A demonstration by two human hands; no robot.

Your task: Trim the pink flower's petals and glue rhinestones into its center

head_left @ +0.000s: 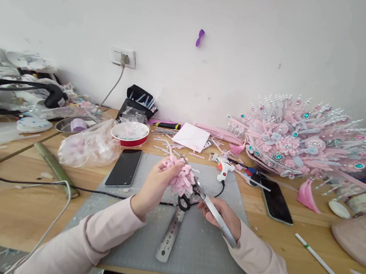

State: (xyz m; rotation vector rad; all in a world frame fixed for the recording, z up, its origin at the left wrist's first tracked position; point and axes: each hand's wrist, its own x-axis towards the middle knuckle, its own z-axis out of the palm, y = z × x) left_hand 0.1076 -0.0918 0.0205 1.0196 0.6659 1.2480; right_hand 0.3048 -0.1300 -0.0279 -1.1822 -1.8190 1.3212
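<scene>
My left hand (152,191) pinches a pink fluffy flower (181,179) with layered petals, held above the grey cutting mat (138,237). In my right hand (224,213) are pliers (214,211) with pale grey handles; their metal jaws are at the flower's right side. Whether the jaws grip any part of it I cannot tell. Black-handled scissors (184,203) show just below the flower, partly hidden. A steel ruler (168,242) lies on the mat beneath them.
A white glue gun (224,168) stands behind my right hand. Phones lie left (124,168) and right (276,200). A large beaded pink headdress (294,141) stands at the back right. A red-rimmed bowl (138,141) and plastic bag (88,147) are left. A black cable (99,192) crosses the mat.
</scene>
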